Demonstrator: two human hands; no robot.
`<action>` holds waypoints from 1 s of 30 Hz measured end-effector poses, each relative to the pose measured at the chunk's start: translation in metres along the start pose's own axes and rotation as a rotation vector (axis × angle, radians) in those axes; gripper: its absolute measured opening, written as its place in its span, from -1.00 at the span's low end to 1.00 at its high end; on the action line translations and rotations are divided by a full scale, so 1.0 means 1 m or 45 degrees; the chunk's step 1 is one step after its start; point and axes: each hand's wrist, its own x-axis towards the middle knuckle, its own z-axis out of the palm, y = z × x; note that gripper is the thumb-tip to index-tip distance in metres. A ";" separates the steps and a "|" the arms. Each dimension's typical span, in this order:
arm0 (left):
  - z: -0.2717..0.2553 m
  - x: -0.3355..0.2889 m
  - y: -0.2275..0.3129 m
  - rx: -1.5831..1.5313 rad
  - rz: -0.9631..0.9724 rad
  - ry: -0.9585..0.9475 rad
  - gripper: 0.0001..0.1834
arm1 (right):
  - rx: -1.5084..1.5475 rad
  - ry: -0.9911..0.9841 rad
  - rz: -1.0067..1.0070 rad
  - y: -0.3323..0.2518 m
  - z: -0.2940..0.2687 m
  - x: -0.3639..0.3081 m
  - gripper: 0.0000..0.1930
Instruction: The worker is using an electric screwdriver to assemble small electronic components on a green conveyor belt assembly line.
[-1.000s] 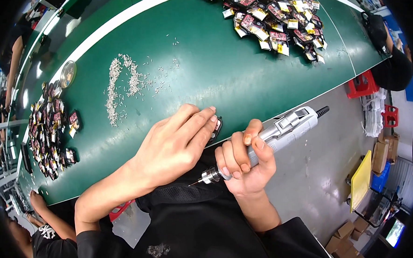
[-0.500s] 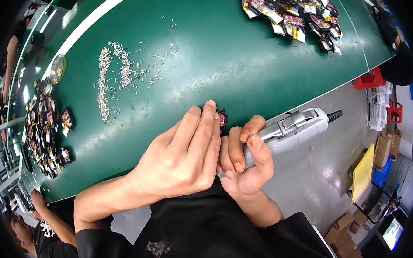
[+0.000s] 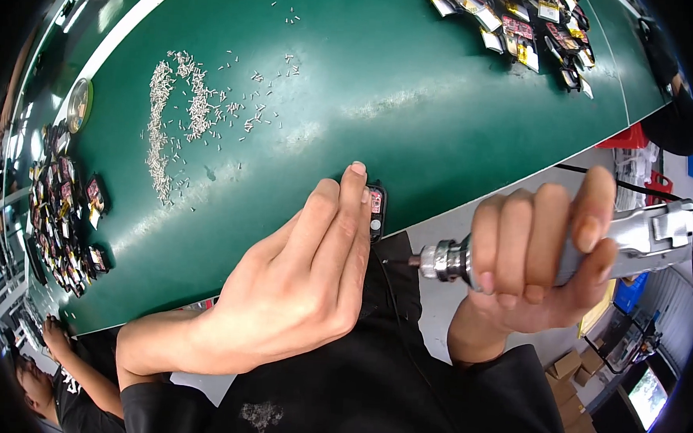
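My left hand lies at the table's near edge with its fingers close together over a small black device. Only the right side of that device shows, with a reddish circuit board and a round silvery part inside a black case; the rest is under my fingers. Off the table edge, my right hand is wrapped round a grey electric screwdriver. Its metal chuck and thin bit point left, apart from the device and below it in the picture. A black cord trails from its back end.
Many small silvery screws lie scattered on the green table. A pile of similar devices is at the left, another pile at the far right. A round dish stands near the left rim. Another person's arm is at lower left.
My right hand has moved right with the screwdriver, baring its chuck and bit and more of the device. My left hand has stayed over the device. The view has shifted slightly.
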 end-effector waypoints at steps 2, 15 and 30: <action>0.001 -0.002 0.000 -0.004 0.002 -0.018 -0.57 | -0.037 -0.042 -0.012 -0.007 -0.001 0.013 -0.81; 0.009 -0.005 0.002 0.195 0.047 0.000 -0.51 | -0.223 -0.049 -0.039 0.016 -0.009 0.031 -0.75; 0.012 -0.010 0.000 0.093 0.026 0.122 -0.53 | -0.603 -0.348 0.038 0.014 0.012 0.039 -0.78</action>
